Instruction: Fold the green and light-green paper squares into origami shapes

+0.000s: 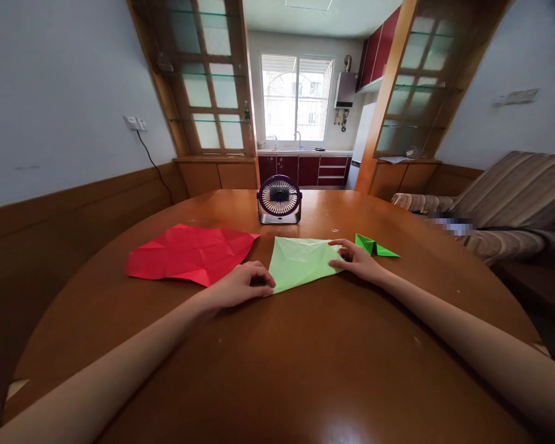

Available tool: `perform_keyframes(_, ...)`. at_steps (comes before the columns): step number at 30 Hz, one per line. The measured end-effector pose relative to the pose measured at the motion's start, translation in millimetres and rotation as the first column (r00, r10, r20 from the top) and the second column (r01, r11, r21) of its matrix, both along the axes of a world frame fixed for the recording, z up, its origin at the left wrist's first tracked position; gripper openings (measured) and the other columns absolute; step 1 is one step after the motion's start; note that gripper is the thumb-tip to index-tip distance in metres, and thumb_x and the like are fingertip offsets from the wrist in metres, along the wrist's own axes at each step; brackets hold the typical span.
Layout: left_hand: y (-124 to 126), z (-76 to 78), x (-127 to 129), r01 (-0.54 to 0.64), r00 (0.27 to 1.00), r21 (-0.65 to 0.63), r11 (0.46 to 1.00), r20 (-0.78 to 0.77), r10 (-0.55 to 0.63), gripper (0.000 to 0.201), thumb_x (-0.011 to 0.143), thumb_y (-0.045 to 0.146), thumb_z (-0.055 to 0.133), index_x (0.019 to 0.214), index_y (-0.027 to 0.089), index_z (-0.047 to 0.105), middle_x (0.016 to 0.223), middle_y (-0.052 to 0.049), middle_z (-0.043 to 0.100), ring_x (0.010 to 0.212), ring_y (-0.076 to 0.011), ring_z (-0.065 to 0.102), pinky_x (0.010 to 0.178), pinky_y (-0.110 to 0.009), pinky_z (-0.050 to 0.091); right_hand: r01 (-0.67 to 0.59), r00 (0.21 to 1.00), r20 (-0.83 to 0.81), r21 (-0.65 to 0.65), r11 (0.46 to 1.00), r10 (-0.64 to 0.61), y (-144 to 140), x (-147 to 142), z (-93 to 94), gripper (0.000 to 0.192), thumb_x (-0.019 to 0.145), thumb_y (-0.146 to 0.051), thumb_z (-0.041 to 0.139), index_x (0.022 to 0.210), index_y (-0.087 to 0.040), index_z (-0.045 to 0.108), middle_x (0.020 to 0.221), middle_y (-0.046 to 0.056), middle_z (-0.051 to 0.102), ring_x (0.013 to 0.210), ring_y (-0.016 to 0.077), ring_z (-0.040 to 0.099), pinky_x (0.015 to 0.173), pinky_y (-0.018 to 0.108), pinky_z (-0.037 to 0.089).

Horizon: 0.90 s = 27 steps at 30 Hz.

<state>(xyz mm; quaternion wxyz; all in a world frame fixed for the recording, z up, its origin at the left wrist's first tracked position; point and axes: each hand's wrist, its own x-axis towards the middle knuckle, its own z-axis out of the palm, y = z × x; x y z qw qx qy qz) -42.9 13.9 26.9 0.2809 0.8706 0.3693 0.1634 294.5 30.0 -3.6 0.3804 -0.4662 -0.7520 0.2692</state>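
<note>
Left hand [240, 285] and right hand [355, 259], fingers curled, press unmarked pale green paper [300, 261].

We look forward and down from head height, close over the table's [277, 370] near edge.

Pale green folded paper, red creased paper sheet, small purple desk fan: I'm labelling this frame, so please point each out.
Pale green folded paper [300, 262], head view, centre.
Red creased paper sheet [189, 253], head view, middle.
Small purple desk fan [279, 197], head view, grille.
</note>
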Motion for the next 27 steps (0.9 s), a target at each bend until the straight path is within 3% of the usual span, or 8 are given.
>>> perform_keyframes(4,-6,-10.2,18,-0.152,0.988,0.203,0.967,-0.003,0.156,0.03,0.084,0.049,0.062,0.081,0.019,0.068,0.087,-0.004,0.063,0.089,-0.0221,0.056,0.081,-0.035,0.041,-0.098,0.985,-0.156,-0.13,0.987,0.077,-1,1,1.9,0.064,0.072,-0.044,0.074,0.126,-0.02,0.048,0.066,-0.006,0.051,0.061,0.0121,0.049,0.057,0.025,0.04)
perform_keyframes(6,-8,-15.9,27,-0.158,0.986,0.298,0.942,-0.01,0.168,0.029,0.082,0.049,0.066,0.081,0.02,0.068,0.087,-0.004,0.063,0.089,-0.0226,0.055,0.081,-0.036,0.039,-0.153,0.974,-0.192,-0.179,0.972,0.118,-3,2,4.6,0.069,0.07,-0.042,0.076,0.129,-0.021,0.047,0.07,-0.005,0.058,0.064,0.0135,0.054,0.06,0.027,0.044)
perform_keyframes(9,-10,-21.6,36,-0.071,0.996,0.422,0.904,-0.011,0.083,0.024,0.084,0.044,0.066,0.089,0.021,0.069,0.094,-0.004,0.064,0.093,-0.0223,0.056,0.084,-0.037,0.038,-0.232,0.968,-0.139,-0.176,0.957,0.209,-6,4,9.9,0.06,0.067,-0.039,0.08,0.12,-0.02,0.059,0.082,0.001,0.067,0.074,0.0168,0.062,0.069,0.032,0.049)
perform_keyframes(12,-14,-23.7,44,0.043,0.998,0.545,0.838,-0.06,-0.013,0.018,0.091,0.033,0.059,0.094,0.021,0.07,0.096,-0.005,0.064,0.093,-0.0209,0.055,0.086,-0.036,0.038,-0.349,0.936,0.028,-0.065,0.935,0.351,-8,3,14.7,0.033,0.07,-0.039,0.079,0.095,-0.019,0.073,0.091,0.006,0.072,0.088,0.0208,0.064,0.083,0.037,0.049)
perform_keyframes(14,-16,-24.3,48,0.102,0.993,0.61,0.786,-0.11,-0.043,0.019,0.094,0.028,0.053,0.095,0.02,0.071,0.094,-0.006,0.064,0.09,-0.0202,0.056,0.084,-0.036,0.039,-0.433,0.896,0.107,0.005,0.901,0.43,-9,2,16.6,0.025,0.075,-0.04,0.075,0.09,-0.02,0.076,0.09,0.008,0.073,0.092,0.0216,0.064,0.088,0.039,0.048)
perform_keyframes(18,-19,-25.1,53,0.152,0.982,0.673,0.724,-0.185,-0.034,0.025,0.097,0.025,0.047,0.092,0.017,0.071,0.089,-0.007,0.065,0.082,-0.0195,0.055,0.077,-0.033,0.041,-0.41,0.908,0.105,0.023,0.912,0.406,-10,2,16.2,0.025,0.078,-0.042,0.072,0.09,-0.021,0.077,0.087,0.007,0.073,0.089,0.021,0.063,0.084,0.038,0.05)
perform_keyframes(21,-20,-24.6,53,0.119,0.985,0.652,0.749,-0.173,-0.005,0.026,0.097,0.026,0.048,0.087,0.015,0.07,0.087,-0.007,0.065,0.081,-0.0195,0.056,0.076,-0.033,0.041,-0.311,0.947,0.07,-0.035,0.95,0.313,-8,2,12.4,0.028,0.076,-0.045,0.072,0.082,-0.019,0.076,0.086,0.006,0.071,0.083,0.0197,0.062,0.077,0.035,0.05)
perform_keyframes(27,-21,-22.1,54,-0.11,0.986,0.459,0.882,-0.058,0.153,0.024,0.093,0.033,0.057,0.078,0.016,0.066,0.08,-0.004,0.066,0.08,-0.0196,0.058,0.076,-0.033,0.04,-0.111,0.993,-0.048,-0.139,0.984,0.105,-3,-3,3.8,0.034,0.073,-0.048,0.072,0.083,-0.015,0.068,0.077,0.002,0.066,0.067,0.0156,0.057,0.061,0.028,0.045)
